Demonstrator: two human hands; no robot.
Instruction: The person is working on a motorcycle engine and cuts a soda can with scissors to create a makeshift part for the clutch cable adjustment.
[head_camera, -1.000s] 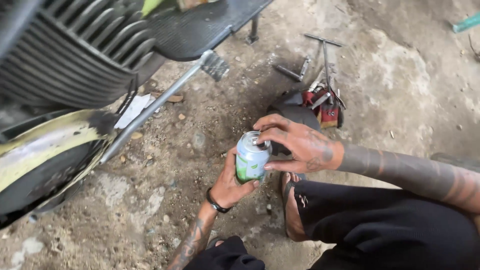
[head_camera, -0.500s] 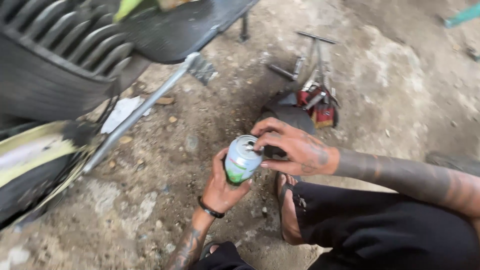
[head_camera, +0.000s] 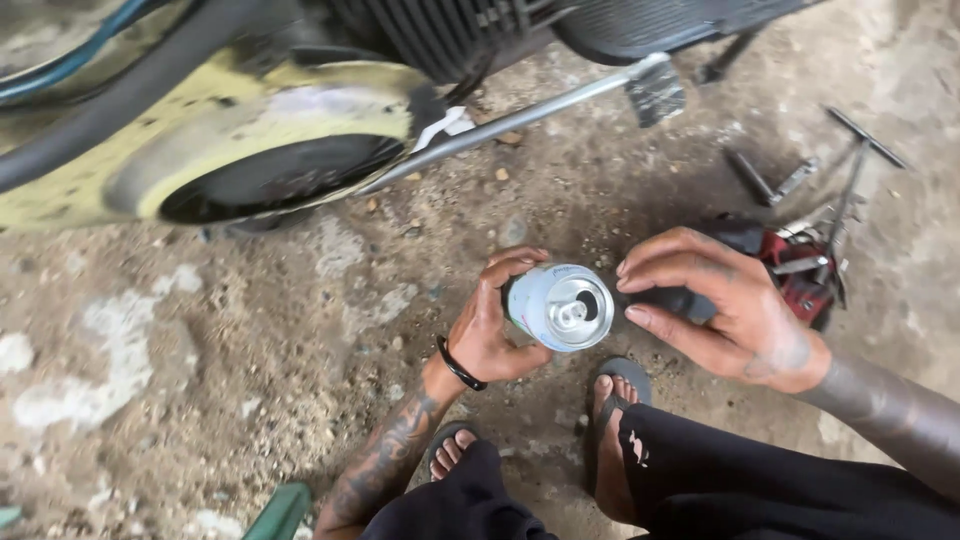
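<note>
Hands are meeting over the dirt ground (head_camera: 250, 400), low in front of the person. The left hand (head_camera: 490, 325) is wrapping its fingers around a can (head_camera: 560, 305) and gripping it tight. The can is silver, and it is tipping so that its top is facing up at the camera. Its top is showing a dark opening. The right hand (head_camera: 725, 305) is hanging just beside the can, on its right. Its fingers are spread and bent a little, and they are holding nothing. The fingertips are sitting very near the can's rim, but I cannot tell if they are touching it. A black band (head_camera: 460, 365) is circling the left wrist.

Under the can, two feet in sandals (head_camera: 625, 375) are resting on the ground. Past the right hand, a red tool (head_camera: 800, 280) and some metal bars (head_camera: 850, 170) are lying on the dirt. Up above, a motorbike (head_camera: 300, 110) is standing, with a yellow cover and dark engine fins. A long grey rod (head_camera: 530, 110) is sticking out from it.
</note>
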